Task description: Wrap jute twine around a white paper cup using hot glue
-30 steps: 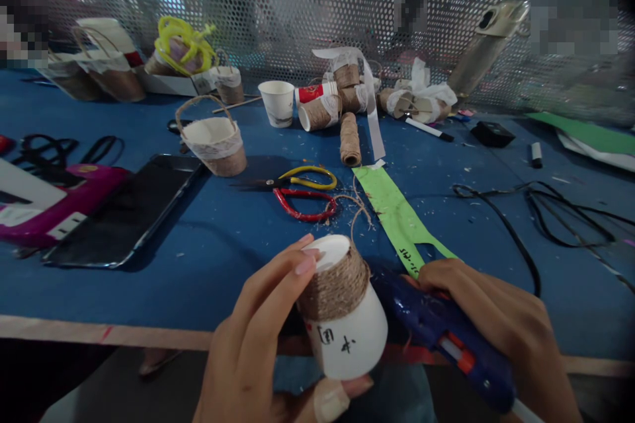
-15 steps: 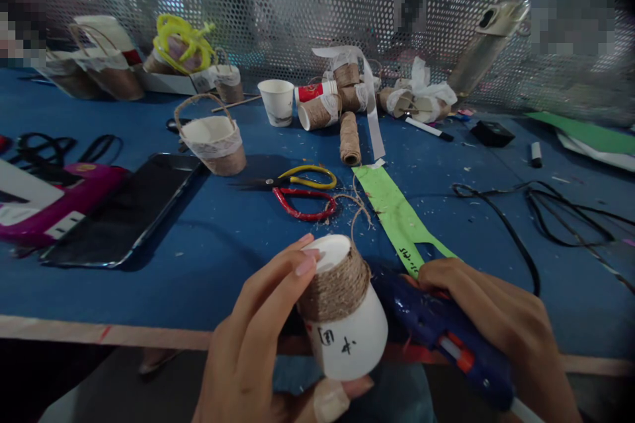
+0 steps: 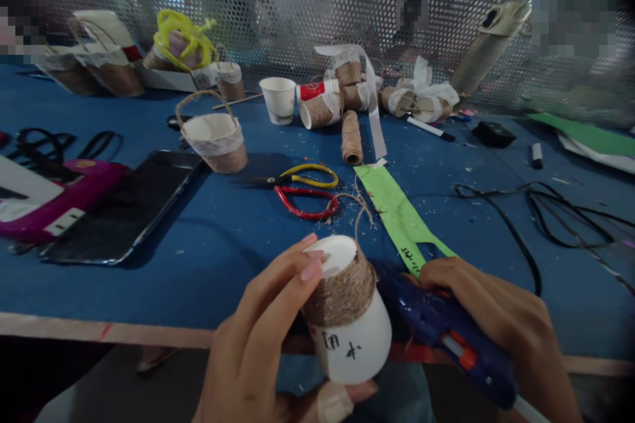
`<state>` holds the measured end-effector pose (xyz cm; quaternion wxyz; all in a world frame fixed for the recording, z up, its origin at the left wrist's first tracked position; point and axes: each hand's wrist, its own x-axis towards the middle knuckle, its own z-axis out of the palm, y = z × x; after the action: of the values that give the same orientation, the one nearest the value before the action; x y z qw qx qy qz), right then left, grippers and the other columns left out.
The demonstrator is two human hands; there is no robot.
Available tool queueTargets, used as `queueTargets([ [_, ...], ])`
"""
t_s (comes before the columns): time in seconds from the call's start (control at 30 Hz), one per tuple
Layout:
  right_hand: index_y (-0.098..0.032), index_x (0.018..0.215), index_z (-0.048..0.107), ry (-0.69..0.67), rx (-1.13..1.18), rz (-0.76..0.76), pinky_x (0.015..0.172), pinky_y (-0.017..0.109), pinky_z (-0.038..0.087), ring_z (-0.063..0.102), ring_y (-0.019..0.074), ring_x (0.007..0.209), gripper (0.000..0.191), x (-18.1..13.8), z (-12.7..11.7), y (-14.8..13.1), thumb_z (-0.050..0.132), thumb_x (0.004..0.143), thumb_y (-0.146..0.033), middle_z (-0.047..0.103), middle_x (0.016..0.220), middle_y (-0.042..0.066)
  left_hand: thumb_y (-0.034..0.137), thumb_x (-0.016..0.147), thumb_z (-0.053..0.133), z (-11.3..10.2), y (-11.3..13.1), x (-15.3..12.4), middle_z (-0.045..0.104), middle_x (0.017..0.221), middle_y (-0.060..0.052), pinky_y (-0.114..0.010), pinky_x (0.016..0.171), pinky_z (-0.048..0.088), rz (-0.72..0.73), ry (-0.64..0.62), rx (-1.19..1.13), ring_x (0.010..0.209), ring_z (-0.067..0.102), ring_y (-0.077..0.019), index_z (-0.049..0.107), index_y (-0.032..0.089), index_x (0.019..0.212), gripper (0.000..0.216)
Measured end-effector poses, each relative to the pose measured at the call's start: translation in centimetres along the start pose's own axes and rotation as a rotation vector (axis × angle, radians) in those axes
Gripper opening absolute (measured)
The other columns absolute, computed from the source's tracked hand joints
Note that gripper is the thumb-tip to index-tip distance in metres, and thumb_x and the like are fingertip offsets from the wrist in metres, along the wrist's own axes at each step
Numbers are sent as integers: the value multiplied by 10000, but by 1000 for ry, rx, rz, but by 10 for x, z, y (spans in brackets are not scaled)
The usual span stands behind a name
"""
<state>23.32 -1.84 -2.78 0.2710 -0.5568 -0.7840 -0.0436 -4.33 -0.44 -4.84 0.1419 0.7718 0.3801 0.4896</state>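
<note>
My left hand [image 3: 258, 350] grips a white paper cup [image 3: 350, 337] turned bottom-up, fingers on its base and thumb under its rim. Brown twine [image 3: 342, 287] is wound round the cup's upper part, and a loose strand runs back toward the table. My right hand [image 3: 496, 317] is closed round a blue glue gun [image 3: 446, 337] with an orange trigger, its nozzle close to the twine on the cup's right side.
On the blue table [image 3: 223, 238] lie red and yellow scissors [image 3: 302, 192], a green paper strip [image 3: 397, 215], a twine spool [image 3: 351, 139], a small twine basket [image 3: 218, 139], a black phone [image 3: 124, 208], a magenta device [image 3: 59, 201], black cables [image 3: 536, 211] and several wrapped cups [image 3: 322, 109] by the mesh wall.
The view has shifted a little. Both hands, the cup and the glue gun keep nearly the same pose.
</note>
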Motion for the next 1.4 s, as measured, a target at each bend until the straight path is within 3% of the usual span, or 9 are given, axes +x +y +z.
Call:
queueTargets([
  [0.37, -264, 1057, 628, -6, -21, -18, 702, 307, 460, 776, 174, 785, 156, -1, -1, 2, 495, 1126, -306, 776, 944, -6, 491, 1025, 836, 4, 0, 1, 643, 1614, -105, -306, 1225, 600, -18, -7, 3, 1524, 660, -286, 512, 265, 1679, 764],
  [0.77, -255, 1009, 646, -9, -6, -4, 677, 313, 485, 782, 197, 761, 216, 2, -2, 0, 492, 1131, -344, 787, 901, 23, 469, 958, 913, -1, 0, -2, 648, 1623, -105, -424, 1164, 674, -73, -40, -18, 1501, 681, -362, 504, 339, 1705, 862],
  [1.03, -263, 1046, 640, -25, -15, -20, 693, 308, 489, 793, 196, 786, 191, -1, -2, 3, 491, 1138, -339, 801, 948, 19, 469, 986, 885, -1, 0, -1, 638, 1629, -96, -332, 1227, 608, -42, -40, -5, 1525, 663, -301, 504, 299, 1696, 823],
  [1.23, -264, 1001, 640, -6, -1, -14, 656, 300, 472, 774, 190, 732, 208, 2, -2, 1, 501, 1134, -342, 787, 886, 13, 564, 913, 919, 8, 8, 14, 719, 1537, -133, -489, 960, 760, -103, 55, 42, 1403, 749, -442, 585, 347, 1621, 813],
  [1.4, -255, 998, 650, 11, -6, -22, 661, 307, 474, 778, 198, 732, 247, 2, -1, 1, 467, 1148, -329, 814, 933, 36, 635, 831, 956, 17, 19, 39, 706, 1552, -143, -542, 974, 749, -141, 103, 82, 1442, 710, -487, 619, 348, 1580, 870],
])
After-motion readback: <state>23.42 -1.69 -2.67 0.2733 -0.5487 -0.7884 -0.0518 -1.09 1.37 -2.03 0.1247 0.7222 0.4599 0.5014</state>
